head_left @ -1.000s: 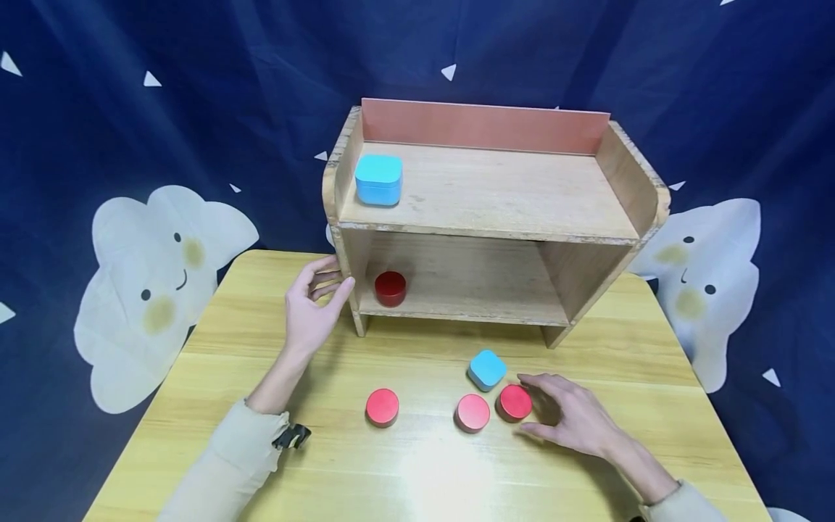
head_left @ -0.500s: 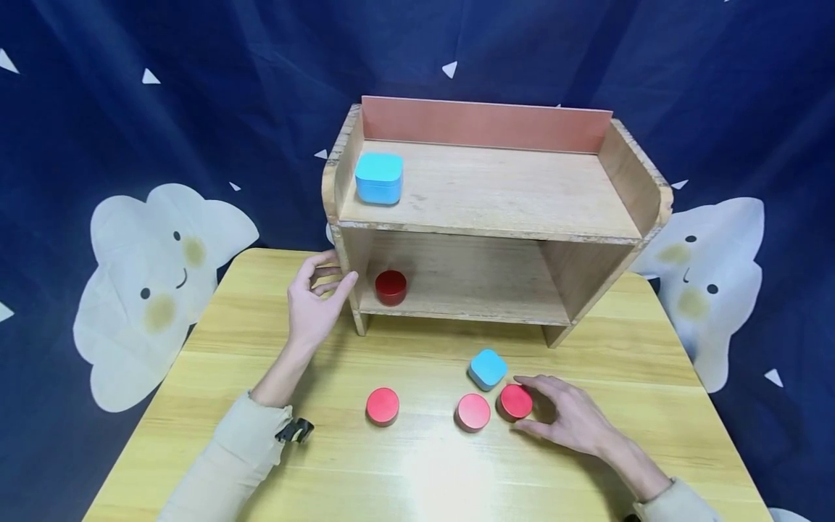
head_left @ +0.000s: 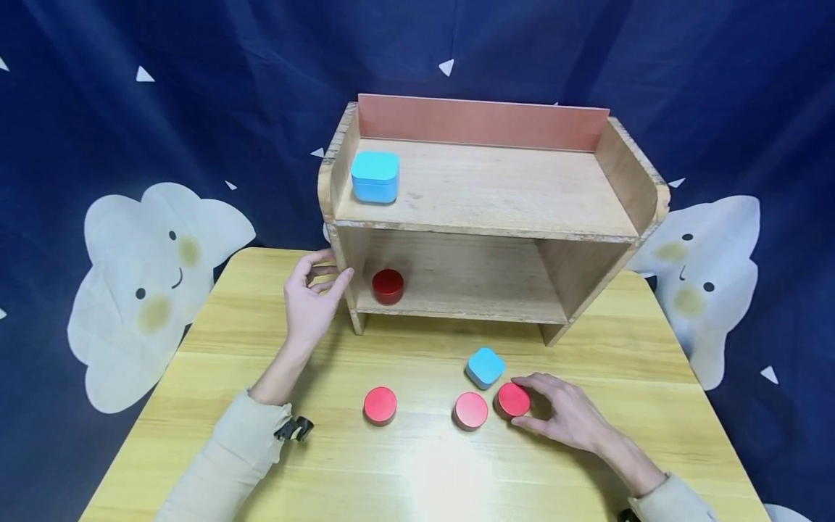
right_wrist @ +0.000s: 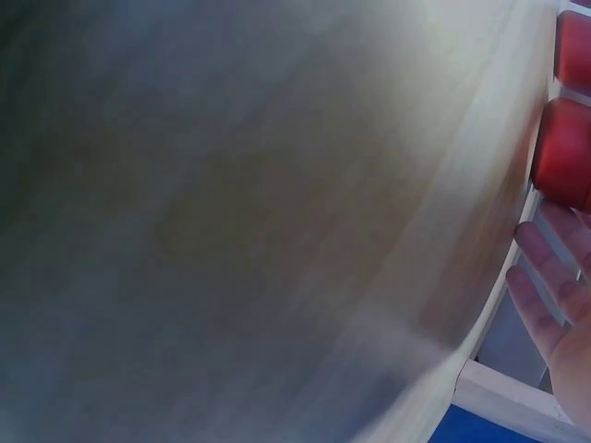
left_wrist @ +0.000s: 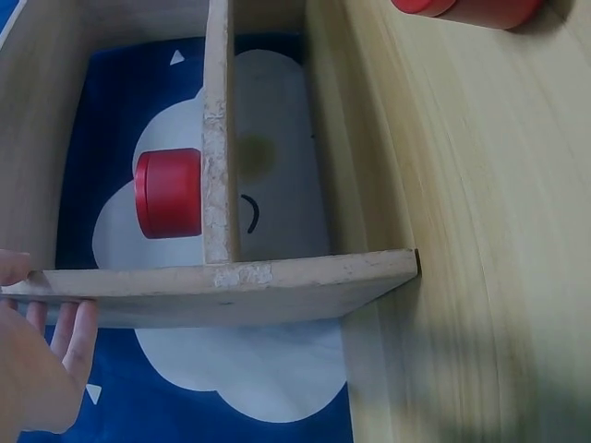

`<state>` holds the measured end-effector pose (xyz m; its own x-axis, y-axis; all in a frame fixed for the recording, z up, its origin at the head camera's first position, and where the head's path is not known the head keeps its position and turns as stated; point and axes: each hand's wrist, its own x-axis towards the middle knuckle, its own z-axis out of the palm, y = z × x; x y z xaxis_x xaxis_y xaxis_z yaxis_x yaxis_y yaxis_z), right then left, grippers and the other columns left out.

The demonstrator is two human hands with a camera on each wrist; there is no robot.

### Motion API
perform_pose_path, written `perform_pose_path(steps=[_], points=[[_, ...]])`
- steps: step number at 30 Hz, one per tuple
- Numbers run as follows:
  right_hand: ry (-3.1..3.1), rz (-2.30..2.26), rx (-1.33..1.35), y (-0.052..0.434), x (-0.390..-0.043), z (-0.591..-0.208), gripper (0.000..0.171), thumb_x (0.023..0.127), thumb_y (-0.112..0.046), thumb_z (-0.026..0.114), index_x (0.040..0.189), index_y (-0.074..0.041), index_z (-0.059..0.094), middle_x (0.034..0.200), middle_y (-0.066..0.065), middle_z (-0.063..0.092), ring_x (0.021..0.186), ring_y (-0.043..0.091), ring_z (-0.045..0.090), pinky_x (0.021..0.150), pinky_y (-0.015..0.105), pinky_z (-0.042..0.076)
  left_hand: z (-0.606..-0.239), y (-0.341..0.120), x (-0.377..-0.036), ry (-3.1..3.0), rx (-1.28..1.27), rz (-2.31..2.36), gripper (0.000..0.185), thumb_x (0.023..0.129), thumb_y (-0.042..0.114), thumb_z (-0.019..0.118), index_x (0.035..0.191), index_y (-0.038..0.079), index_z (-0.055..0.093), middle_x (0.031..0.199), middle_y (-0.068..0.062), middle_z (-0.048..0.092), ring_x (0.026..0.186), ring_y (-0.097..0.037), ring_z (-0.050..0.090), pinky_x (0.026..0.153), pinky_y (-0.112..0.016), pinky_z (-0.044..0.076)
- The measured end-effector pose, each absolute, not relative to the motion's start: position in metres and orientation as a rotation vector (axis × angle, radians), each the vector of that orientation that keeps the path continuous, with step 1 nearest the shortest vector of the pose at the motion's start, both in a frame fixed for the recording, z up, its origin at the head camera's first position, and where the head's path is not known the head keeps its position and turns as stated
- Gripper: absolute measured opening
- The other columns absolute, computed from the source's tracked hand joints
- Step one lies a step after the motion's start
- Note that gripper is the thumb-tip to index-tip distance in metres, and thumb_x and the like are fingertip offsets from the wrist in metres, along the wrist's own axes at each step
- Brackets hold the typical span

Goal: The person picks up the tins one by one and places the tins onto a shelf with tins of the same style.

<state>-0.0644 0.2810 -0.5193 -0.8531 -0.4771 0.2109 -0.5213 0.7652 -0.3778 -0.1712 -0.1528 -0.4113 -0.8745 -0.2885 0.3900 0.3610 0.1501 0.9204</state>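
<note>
1. Left hand against the shelf's left wall near the counter's back-left corner; thumb on the wall's front edge, fingers curled round its outer face, gripping the panel.
2. Same grip in the left wrist view: fingers behind the wall's edge, thumb tip on the near side.
3. Right hand resting on the counter toward the front-right, fingers and thumb bent round the rightmost red tin, pinching its sides.
4. In the right wrist view: fingertips just beside that red tin; rest of the view blurred.
5. Middle red tin just left of the held one, nearly touching it.
6. Left red tin well apart from those two, near the middle of the counter's front half.
7. Small blue tin just behind the middle and right red tins, in front of the shelf.
8. Dark red tin on the shelf's lower board, at its left end, near the left hand but with the wall between.
9. Large blue tin on the shelf's top board, at its left end beside the wall.
10. Shelf standing along the counter's back edge.
</note>
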Motion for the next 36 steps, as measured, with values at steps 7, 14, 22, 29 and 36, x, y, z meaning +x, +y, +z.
perform_pose_path(steps=[7, 14, 22, 29, 36], points=[[-2.84, 0.656, 0.826, 0.282, -0.064, -0.521, 0.058, 0.078, -0.043, 0.093, 0.127, -0.019, 0.073, 0.114, -0.01, 0.076, 0.103, 0.009, 0.073, 0.088, 0.038, 0.066, -0.414, -0.153, -0.173, -1.952, -0.053, -1.771, 0.033, 0.087, -0.002, 0.08, 0.119, 0.002, 0.071, 0.119, -0.002, 0.07, 0.093, -0.002, 0.068, 0.078, -0.016, 0.064], [-2.829, 0.667, 0.828, 0.283, -0.063, -0.52, 0.056, 0.077, -0.04, 0.093, 0.126, -0.022, 0.073, 0.112, -0.013, 0.075, 0.102, 0.008, 0.073, 0.087, 0.037, 0.066, -0.412, -0.154, -0.173, -1.957, -0.066, -1.775, 0.037, 0.087, -0.003, 0.08, 0.122, -0.005, 0.069, 0.109, 0.008, 0.069, 0.093, -0.002, 0.068, 0.079, -0.017, 0.064], [-2.824, 0.661, 0.82, 0.286, -0.06, -0.518, 0.055, 0.077, -0.038, 0.093, 0.125, -0.023, 0.072, 0.111, -0.015, 0.074, 0.101, 0.007, 0.073, 0.084, 0.035, 0.066, -0.411, -0.154, -0.173, -1.959, -0.078, -1.786, 0.038, 0.088, -0.003, 0.08, 0.124, -0.007, 0.068, 0.102, 0.019, 0.068, 0.094, -0.003, 0.068, 0.078, -0.014, 0.063], [-2.792, 0.651, 0.815, 0.289, -0.057, -0.512, 0.057, 0.074, -0.036, 0.095, 0.125, -0.023, 0.072, 0.112, -0.015, 0.075, 0.1, 0.008, 0.074, 0.082, 0.035, 0.066, -0.412, -0.154, -0.173, -1.937, -0.066, -1.796, 0.038, 0.087, -0.005, 0.079, 0.123, -0.007, 0.068, 0.101, 0.018, 0.067, 0.092, -0.001, 0.067, 0.077, -0.013, 0.063], [-2.737, 0.633, 0.843, 0.29, -0.058, -0.504, 0.059, 0.072, -0.033, 0.096, 0.125, -0.02, 0.073, 0.11, -0.012, 0.075, 0.097, 0.009, 0.074, 0.08, 0.035, 0.066, -0.412, -0.154, -0.173, -1.937, -0.087, -1.796, 0.037, 0.088, -0.005, 0.079, 0.123, -0.007, 0.068, 0.101, 0.02, 0.068, 0.091, 0.0, 0.067, 0.077, -0.014, 0.063]])
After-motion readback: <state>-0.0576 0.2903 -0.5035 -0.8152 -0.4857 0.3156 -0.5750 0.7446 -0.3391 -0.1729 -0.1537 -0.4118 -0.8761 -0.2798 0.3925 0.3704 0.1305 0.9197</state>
